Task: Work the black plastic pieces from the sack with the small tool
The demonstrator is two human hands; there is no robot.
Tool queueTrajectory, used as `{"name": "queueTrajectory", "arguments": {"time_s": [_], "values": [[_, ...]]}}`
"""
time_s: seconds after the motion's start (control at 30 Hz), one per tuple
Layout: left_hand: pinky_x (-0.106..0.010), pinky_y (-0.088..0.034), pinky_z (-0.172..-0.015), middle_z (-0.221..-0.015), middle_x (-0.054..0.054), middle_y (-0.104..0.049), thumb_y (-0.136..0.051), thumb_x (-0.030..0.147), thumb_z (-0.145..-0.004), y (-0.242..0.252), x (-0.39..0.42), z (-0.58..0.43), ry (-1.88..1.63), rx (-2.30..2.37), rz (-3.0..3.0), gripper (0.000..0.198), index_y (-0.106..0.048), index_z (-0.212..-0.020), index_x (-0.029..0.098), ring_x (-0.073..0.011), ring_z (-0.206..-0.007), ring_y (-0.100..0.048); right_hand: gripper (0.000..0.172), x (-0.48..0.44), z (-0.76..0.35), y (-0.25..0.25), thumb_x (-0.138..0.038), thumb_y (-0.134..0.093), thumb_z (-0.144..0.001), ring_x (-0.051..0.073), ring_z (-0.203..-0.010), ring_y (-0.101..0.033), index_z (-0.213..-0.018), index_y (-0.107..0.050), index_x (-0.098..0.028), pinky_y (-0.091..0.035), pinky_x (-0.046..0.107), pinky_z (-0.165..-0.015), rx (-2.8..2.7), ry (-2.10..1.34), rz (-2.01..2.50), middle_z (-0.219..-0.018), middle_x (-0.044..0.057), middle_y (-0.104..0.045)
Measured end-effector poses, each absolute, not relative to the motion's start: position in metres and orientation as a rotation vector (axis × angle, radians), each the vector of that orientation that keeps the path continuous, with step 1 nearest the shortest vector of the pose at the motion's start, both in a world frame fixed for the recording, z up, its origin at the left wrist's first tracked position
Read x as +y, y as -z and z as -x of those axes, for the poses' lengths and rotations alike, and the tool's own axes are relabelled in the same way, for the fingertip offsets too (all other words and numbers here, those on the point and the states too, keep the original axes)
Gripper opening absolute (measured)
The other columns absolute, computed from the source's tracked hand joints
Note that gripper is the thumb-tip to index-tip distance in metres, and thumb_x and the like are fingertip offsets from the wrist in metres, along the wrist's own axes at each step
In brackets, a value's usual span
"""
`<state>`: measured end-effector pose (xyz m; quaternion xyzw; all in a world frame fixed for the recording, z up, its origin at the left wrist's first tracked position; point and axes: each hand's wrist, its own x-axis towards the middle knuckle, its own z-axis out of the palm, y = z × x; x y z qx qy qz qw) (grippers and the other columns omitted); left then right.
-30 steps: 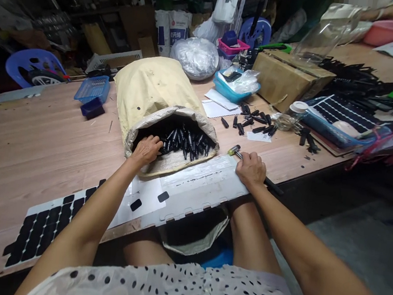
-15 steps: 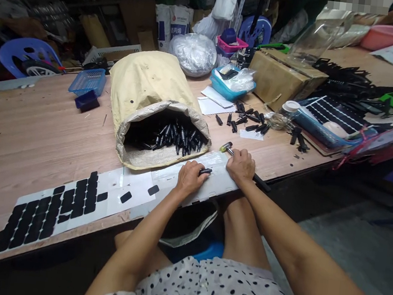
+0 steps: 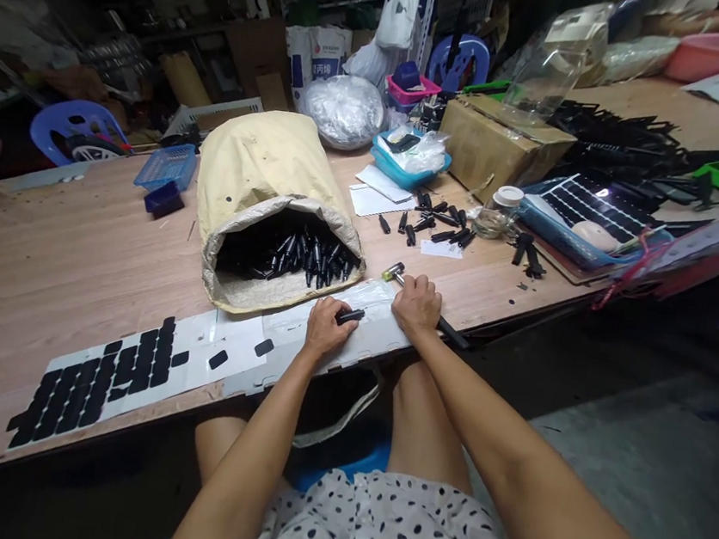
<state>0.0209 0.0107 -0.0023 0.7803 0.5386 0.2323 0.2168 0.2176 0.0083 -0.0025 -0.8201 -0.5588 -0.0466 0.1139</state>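
My left hand (image 3: 325, 328) rests on the white board (image 3: 370, 337) at the table's front edge. Its fingers are closed on a small black plastic piece (image 3: 351, 314), whose tip sticks out to the right. Close by on the right, my right hand (image 3: 418, 306) is wrapped around a small hammer. The yellowish hammer head (image 3: 392, 271) points away to the left, and the black handle (image 3: 453, 333) comes out below the hand. Behind the left hand, a cream sack (image 3: 262, 155) lies on its side, its mouth facing me, with many similar black pieces (image 3: 316, 252) inside.
A white sheet (image 3: 202, 334) with black stickers (image 3: 77, 389) lies left along the edge. Loose black pieces (image 3: 427, 218), a lidded jar (image 3: 499, 214), a cardboard box (image 3: 500, 147) and a blue tray (image 3: 597, 236) stand right. A co-worker's arm (image 3: 705, 22) shows far back.
The whole view has shifted slightly, so most things appear a little further left. Both hands keep their holds, and more of the black piece shows at the left fingertips.
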Motion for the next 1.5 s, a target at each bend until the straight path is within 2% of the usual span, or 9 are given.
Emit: {"name": "queueTrajectory", "arguments": {"time_s": [0.47,0.87,1.07,1.27,1.5], "values": [[-0.035,-0.046,-0.085,-0.087,-0.001,-0.065,-0.074,0.022,-0.078,0.01,0.015,-0.019,-0.69,1.488,-2.164,0.009,-0.073,-0.086,0.025,-0.0218,-0.091,-0.058,0.028,0.012,-0.216,0.007,-0.021,-0.045,-0.093,0.028,-0.1,-0.051,-0.111,-0.065,-0.015,-0.033,0.036,-0.078,-1.628,0.127,2.393,-0.111,0.017,-0.059],[-0.035,-0.047,-0.085,-0.087,-0.001,-0.065,-0.077,0.024,-0.078,0.016,0.017,-0.022,-0.747,1.472,-2.141,0.015,-0.078,-0.093,0.029,-0.022,-0.092,-0.06,0.031,0.012,-0.217,0.002,-0.02,-0.045,-0.092,0.028,-0.101,-0.051,-0.114,-0.066,-0.016,-0.034,0.035,-0.077,-1.643,0.118,2.421,-0.112,0.017,-0.06],[-0.036,-0.047,-0.085,-0.087,-0.001,-0.066,-0.078,0.021,-0.075,0.013,0.015,-0.022,-0.741,1.471,-2.126,0.018,-0.076,-0.093,0.027,-0.0224,-0.092,-0.06,0.03,0.012,-0.219,0.005,-0.021,-0.045,-0.092,0.028,-0.099,-0.051,-0.114,-0.066,-0.016,-0.034,0.035,-0.078,-1.638,0.152,2.426,-0.11,0.016,-0.059],[-0.036,-0.047,-0.086,-0.085,-0.001,-0.065,-0.076,0.021,-0.077,0.01,0.015,-0.023,-0.734,1.47,-2.126,0.01,-0.072,-0.085,0.025,-0.0219,-0.09,-0.059,0.03,0.012,-0.22,0.004,-0.021,-0.044,-0.092,0.028,-0.099,-0.051,-0.112,-0.066,-0.016,-0.033,0.035,-0.076,-1.639,0.148,2.409,-0.11,0.016,-0.06],[-0.036,-0.048,-0.086,-0.085,-0.001,-0.064,-0.075,0.021,-0.077,0.009,0.013,-0.024,-0.741,1.466,-2.117,0.01,-0.072,-0.085,0.025,-0.0222,-0.091,-0.059,0.031,0.01,-0.221,0.003,-0.02,-0.045,-0.092,0.028,-0.099,-0.051,-0.114,-0.066,-0.016,-0.035,0.036,-0.077,-1.632,0.146,2.401,-0.109,0.016,-0.06]]}}
